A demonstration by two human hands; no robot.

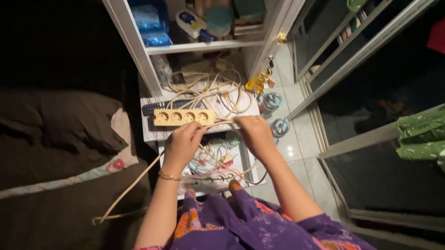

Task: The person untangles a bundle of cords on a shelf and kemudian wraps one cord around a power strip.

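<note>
Pinching the cream cable (216,121) between them, my left hand (182,144) and right hand (252,132) close on it just below the one power strip (183,116), which lies on the small white counter (150,132). I judge the cable light, limp and tangle-prone, the strip rigid, best gripped by its body. Four sockets show; loose cord loops (210,88) pile beyond.

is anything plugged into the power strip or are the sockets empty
Empty: the power strip lies flat on the small table, and all its round sockets show open, no plug in any.
</note>
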